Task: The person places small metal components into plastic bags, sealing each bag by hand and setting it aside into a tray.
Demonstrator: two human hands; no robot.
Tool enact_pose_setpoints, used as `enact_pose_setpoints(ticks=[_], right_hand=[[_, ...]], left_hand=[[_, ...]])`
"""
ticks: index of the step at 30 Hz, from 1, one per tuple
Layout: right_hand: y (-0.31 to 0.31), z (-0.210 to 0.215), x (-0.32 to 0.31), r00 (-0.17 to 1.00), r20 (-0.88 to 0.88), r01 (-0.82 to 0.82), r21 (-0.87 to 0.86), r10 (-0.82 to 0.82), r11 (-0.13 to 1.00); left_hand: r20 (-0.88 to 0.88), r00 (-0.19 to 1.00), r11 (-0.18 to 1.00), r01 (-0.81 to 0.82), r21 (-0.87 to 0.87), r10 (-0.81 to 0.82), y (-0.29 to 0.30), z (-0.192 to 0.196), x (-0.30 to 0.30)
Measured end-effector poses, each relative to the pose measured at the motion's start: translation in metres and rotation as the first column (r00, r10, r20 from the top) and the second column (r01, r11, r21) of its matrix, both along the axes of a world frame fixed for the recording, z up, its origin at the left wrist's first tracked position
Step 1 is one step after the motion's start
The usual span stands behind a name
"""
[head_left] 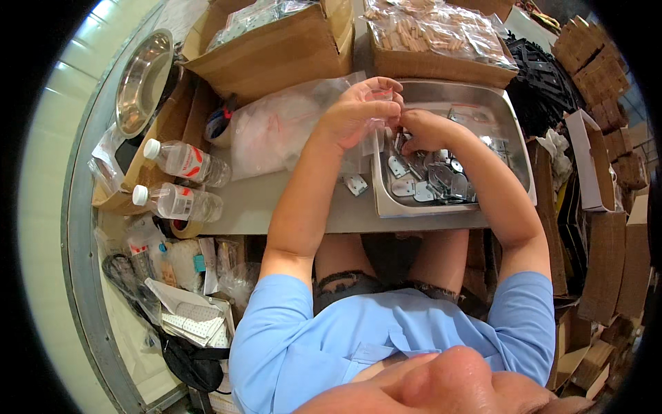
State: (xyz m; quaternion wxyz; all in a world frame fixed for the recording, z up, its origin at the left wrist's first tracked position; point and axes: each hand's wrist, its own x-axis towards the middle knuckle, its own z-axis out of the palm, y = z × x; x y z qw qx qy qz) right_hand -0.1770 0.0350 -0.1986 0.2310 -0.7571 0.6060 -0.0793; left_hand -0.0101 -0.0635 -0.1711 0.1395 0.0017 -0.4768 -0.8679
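My left hand [360, 112] is raised at the left edge of a steel tray [525, 162], its fingers closed on a small transparent zip bag [376, 131] with a red strip. Right beside it, my right hand [433, 131] reaches over the tray with fingers curled together near the bag. Whatever those fingers hold is hidden. Below the right hand lie several metal brackets [422, 191] with holes, piled in the tray. One loose bracket [355, 184] rests on the table just left of the tray.
Two plastic bottles [186, 163] lie on the left, beside a tape roll [185, 228]. A heap of transparent bags [269, 127] covers the table's middle. Behind stand a cardboard box [276, 62] and another box [441, 62] with bagged wooden dowels. A steel bowl [143, 83] leans at the far left.
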Motion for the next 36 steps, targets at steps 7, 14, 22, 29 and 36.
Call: enact_pose_setpoints(ticks=[7, 14, 22, 29, 36], right_hand=[[0.012, 0.039, -0.015, 0.852, 0.471, 0.386, -0.272, -0.228, 0.882], [0.021, 0.064, 0.017, 0.569, 0.821, 0.448, -0.262, -0.046, 0.855], [0.023, 0.046, -0.020, 0.842, 0.493, 0.324, -0.142, -0.217, 0.935], [0.030, 0.028, 0.017, 0.979, -0.181, -0.054, 0.207, 0.093, 0.977], [0.033, 0.037, 0.032, 0.958, -0.256, -0.058, 0.260, 0.127, 0.964]], left_hand=[[0.098, 0.992, 0.979, -0.061, -0.192, 0.081, 0.004, -0.005, -0.004], [0.066, 0.989, 0.977, 0.139, -0.165, -0.129, 0.013, -0.005, -0.006], [0.053, 0.996, 0.995, 0.062, 0.072, -0.065, 0.006, -0.001, -0.002], [0.033, 0.999, 0.997, 0.022, 0.073, -0.025, 0.000, 0.000, 0.004], [0.059, 0.998, 0.997, 0.011, 0.082, -0.016, -0.001, -0.003, 0.001]])
